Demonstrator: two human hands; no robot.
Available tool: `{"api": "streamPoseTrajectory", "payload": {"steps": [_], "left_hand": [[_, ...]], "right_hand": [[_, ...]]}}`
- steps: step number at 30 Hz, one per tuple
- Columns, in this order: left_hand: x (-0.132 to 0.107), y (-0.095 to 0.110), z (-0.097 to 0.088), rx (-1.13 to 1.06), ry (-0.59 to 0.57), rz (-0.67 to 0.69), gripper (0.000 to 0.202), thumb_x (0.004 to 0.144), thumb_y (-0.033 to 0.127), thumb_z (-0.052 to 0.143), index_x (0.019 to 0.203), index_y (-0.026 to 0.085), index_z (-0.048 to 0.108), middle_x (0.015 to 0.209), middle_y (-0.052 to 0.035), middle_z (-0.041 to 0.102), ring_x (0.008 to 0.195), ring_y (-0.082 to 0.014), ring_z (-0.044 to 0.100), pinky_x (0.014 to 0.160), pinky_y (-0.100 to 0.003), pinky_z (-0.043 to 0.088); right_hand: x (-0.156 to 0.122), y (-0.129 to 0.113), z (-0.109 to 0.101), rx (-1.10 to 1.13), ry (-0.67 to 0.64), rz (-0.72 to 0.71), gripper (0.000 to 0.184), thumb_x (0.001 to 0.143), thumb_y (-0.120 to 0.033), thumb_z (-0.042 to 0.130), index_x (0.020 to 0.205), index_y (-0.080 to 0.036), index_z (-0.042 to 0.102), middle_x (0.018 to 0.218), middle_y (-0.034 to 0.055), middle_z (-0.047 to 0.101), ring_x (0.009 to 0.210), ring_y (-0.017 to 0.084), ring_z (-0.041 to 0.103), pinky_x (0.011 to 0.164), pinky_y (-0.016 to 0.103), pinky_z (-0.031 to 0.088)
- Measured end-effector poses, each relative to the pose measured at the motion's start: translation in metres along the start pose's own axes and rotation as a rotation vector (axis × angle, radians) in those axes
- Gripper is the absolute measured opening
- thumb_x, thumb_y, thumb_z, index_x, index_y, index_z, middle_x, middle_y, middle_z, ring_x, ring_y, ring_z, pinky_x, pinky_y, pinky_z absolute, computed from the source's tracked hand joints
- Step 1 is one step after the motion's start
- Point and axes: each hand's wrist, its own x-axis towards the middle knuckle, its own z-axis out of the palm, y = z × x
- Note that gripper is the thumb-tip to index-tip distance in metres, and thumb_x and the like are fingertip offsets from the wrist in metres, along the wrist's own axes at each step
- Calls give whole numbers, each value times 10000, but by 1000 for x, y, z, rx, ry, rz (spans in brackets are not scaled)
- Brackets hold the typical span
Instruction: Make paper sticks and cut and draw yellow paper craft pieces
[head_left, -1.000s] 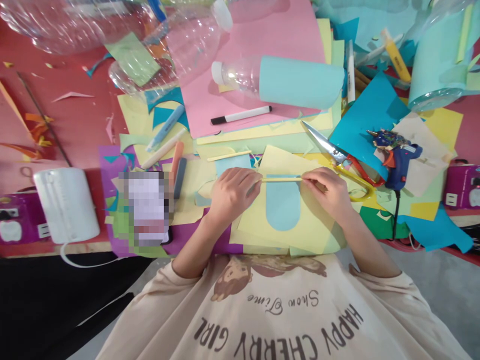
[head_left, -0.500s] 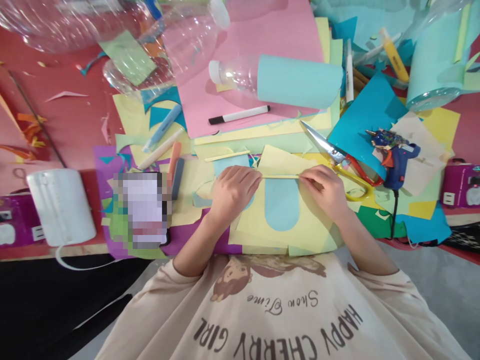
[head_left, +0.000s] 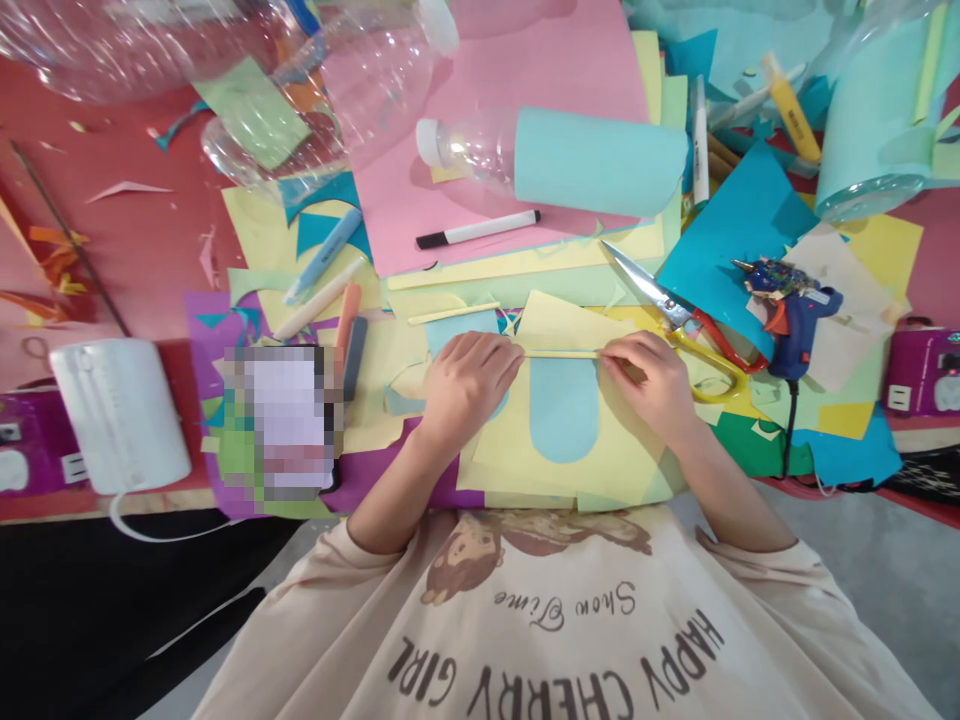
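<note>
A thin yellow paper strip point(head_left: 561, 353) stretches level between my two hands. My left hand point(head_left: 472, 380) pinches its left end, with the fingers curled over and their tips partly hidden. At the other end my right hand point(head_left: 646, 375) grips the strip between thumb and fingers. The strip lies along the top edge of a light blue paper piece point(head_left: 564, 415) with a rounded bottom. That piece rests on a pale yellow sheet point(head_left: 502, 465) in front of my body. Part of another blue piece shows beside my left hand.
Scissors point(head_left: 675, 310) and a blue glue gun point(head_left: 795, 320) lie to the right. A bottle wrapped in turquoise paper point(head_left: 600, 160) and a black-and-white marker point(head_left: 480, 230) lie beyond my hands. Left are a blurred phone point(head_left: 289, 415), several markers and a white case point(head_left: 120, 412).
The hands and the strip hold almost the same position. Only a very slight shift of the view shows.
</note>
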Motion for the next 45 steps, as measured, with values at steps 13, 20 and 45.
{"api": "streamPoseTrajectory", "payload": {"steps": [13, 20, 45], "left_hand": [[1, 1, 2, 16, 25, -35, 171, 911, 197, 546, 768, 215, 637, 763, -12, 681, 703, -158, 594, 642, -291, 443], [1, 1, 4, -25, 35, -56, 164, 912, 190, 535, 779, 213, 627, 759, -19, 672, 715, -163, 586, 651, -293, 436], [1, 1, 4, -25, 40, -74, 147, 908, 213, 560, 791, 206, 648, 767, -13, 689, 713, -152, 598, 652, -266, 446]], "right_hand": [[0, 2, 2, -2, -26, 58, 132, 891, -166, 539, 819, -223, 635, 792, 51, 660, 761, 191, 626, 705, 339, 515], [1, 0, 1, -22, -6, 13, 123, 892, -147, 540, 828, -216, 620, 782, 50, 656, 737, 182, 618, 685, 325, 516], [1, 3, 2, -2, -7, 18, 123, 879, -130, 551, 824, -212, 624, 791, 41, 652, 755, 177, 627, 701, 315, 517]]}}
